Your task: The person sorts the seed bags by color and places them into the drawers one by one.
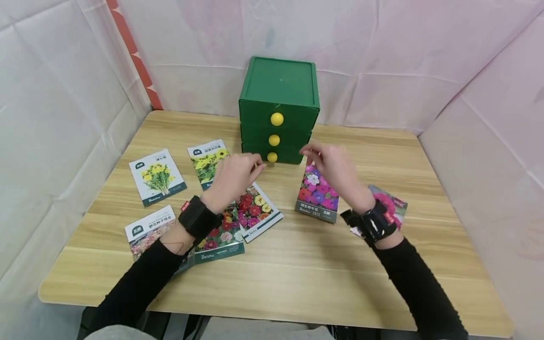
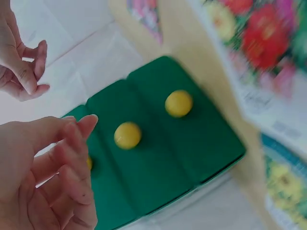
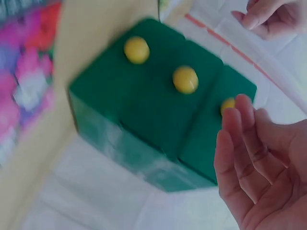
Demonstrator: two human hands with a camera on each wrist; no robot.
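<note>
The green drawer chest stands at the back middle of the desk, its three drawers all pushed in, each with a yellow knob; the bottom knob sits lowest, just above the desk surface. Your left hand hovers just beside that bottom knob, fingers loosely bent and apart, holding nothing; the wrist view shows them short of the chest front, not touching it. Your right hand hangs just to the right of the chest, fingers relaxed and slightly spread, also empty. Under it stands or leans a purple-and-pink flower seed packet, and more seed packets lie around: a sunflower packet, a yellow-flower packet, a zinnia packet and others partly under your left forearm. By the look of it, you are at the reach stage, before any drawer is opened. The next move seems to call for pinching a knob squarely and pulling straight out, perhaps steadying the light chest with the other hand so it does not slide.
</note>
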